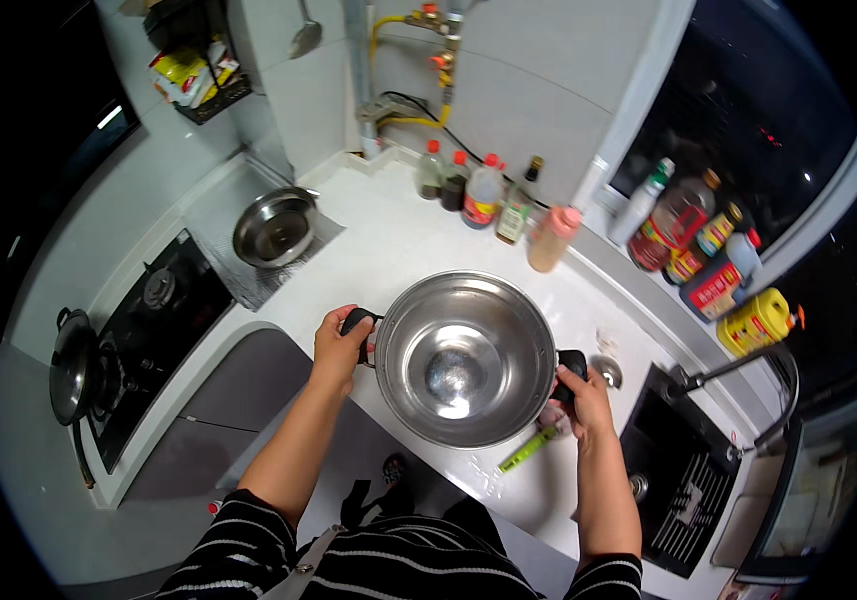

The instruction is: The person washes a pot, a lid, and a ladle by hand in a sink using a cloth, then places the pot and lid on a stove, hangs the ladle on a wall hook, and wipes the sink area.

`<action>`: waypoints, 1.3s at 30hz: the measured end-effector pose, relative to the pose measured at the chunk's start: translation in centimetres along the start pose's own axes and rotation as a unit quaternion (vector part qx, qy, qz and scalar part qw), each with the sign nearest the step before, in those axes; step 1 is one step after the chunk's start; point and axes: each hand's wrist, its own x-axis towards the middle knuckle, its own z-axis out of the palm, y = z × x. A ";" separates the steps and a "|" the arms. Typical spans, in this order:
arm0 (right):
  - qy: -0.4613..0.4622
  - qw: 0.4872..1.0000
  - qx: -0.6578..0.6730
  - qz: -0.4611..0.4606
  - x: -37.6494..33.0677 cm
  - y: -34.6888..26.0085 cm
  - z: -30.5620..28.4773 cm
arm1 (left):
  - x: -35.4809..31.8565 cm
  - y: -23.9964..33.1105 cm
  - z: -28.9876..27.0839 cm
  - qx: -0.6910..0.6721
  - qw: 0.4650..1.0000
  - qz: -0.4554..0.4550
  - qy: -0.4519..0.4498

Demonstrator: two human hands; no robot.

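A wide stainless steel pot (pixel 508 340) with two black side handles is held out in front of me over the white counter. Its shiny inside faces up and looks bare. My left hand (pixel 335 345) is closed round the left handle, and my right hand (pixel 585 402) grips the right one. Below the right handle, a green-handled tool (pixel 528 449), perhaps a peeler, lies on the counter. Some small pale pieces sit beside it, partly hidden by my right hand. A round metal ladle bowl or small dish (pixel 607 371) rests just past that hand.
Several sauce bottles (pixel 484 190) line the wall, with more on the windowsill (pixel 598 215). At right is a black sink (pixel 683 540) with a tap (pixel 793 385). A gas hob (pixel 170 322) with a frying pan (pixel 72 370) stands left; steel bowls (pixel 275 228) sit in the back corner.
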 end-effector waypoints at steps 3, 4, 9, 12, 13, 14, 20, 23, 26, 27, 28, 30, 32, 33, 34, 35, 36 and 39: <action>-0.041 0.999 -0.022 0.019 1.7 0.3 5.4 | 2.6 1.2 -4.4 -0.022 0.999 0.008 0.035; -0.052 0.998 -0.021 0.024 2.5 0.2 6.9 | 3.4 1.6 -5.5 -0.031 0.998 0.011 0.049; -0.084 0.992 -0.081 0.040 6.8 1.1 13.1 | 6.1 1.1 -9.8 -0.048 0.993 0.018 0.104; -0.073 0.992 -0.096 0.046 8.5 2.1 13.7 | 7.4 -0.7 -10.3 -0.005 0.994 0.002 0.107; -0.071 0.992 -0.097 0.047 8.7 2.1 13.9 | 8.0 -1.5 -10.6 -0.003 0.995 0.002 0.096; -0.061 0.992 -0.102 0.046 9.1 2.2 13.4 | 8.2 -1.7 -10.3 -0.004 0.997 -0.029 0.077; 0.003 0.993 -0.118 0.030 10.6 2.3 9.2 | 7.9 -3.5 -7.0 0.002 0.995 -0.090 0.045; 0.066 0.989 -0.130 0.007 11.5 3.3 5.9 | 8.6 -4.4 -5.6 -0.020 0.992 -0.127 -0.017; 0.128 0.980 -0.154 -0.010 10.8 2.7 4.3 | 10.4 -4.1 -4.9 -0.022 0.979 -0.195 -0.062; 0.147 0.976 -0.159 -0.008 10.7 2.5 4.0 | 12.5 -4.8 -5.2 -0.047 0.972 -0.223 -0.055; 0.191 0.952 -0.227 -0.079 10.8 3.2 3.8 | 14.7 -5.2 -5.7 -0.068 0.965 -0.248 -0.045; 0.277 0.863 -0.361 -0.221 11.3 4.9 3.6 | 20.7 -6.2 -6.6 -0.173 0.961 -0.208 0.057; 0.295 0.745 -0.470 -0.370 8.8 3.6 7.2 | 26.7 -7.3 -8.5 -0.245 0.944 -0.178 0.129; 0.267 0.749 -0.449 -0.407 7.7 3.1 8.8 | 29.6 -7.7 -9.6 -0.289 0.924 -0.203 0.148; 0.236 0.751 -0.427 -0.444 6.8 2.9 10.3 | 32.0 -8.3 -10.8 -0.331 0.900 -0.228 0.167; 0.181 0.762 -0.430 -0.450 6.0 3.0 11.8 | 33.7 -9.5 -12.1 -0.353 0.896 -0.201 0.179; 0.125 0.770 -0.430 -0.455 5.4 3.3 13.2 | 35.3 -10.4 -13.4 -0.373 0.891 -0.173 0.192; 0.040 0.869 -0.331 -0.365 4.7 4.6 16.5 | 36.1 -10.5 -14.0 -0.384 0.881 -0.138 0.240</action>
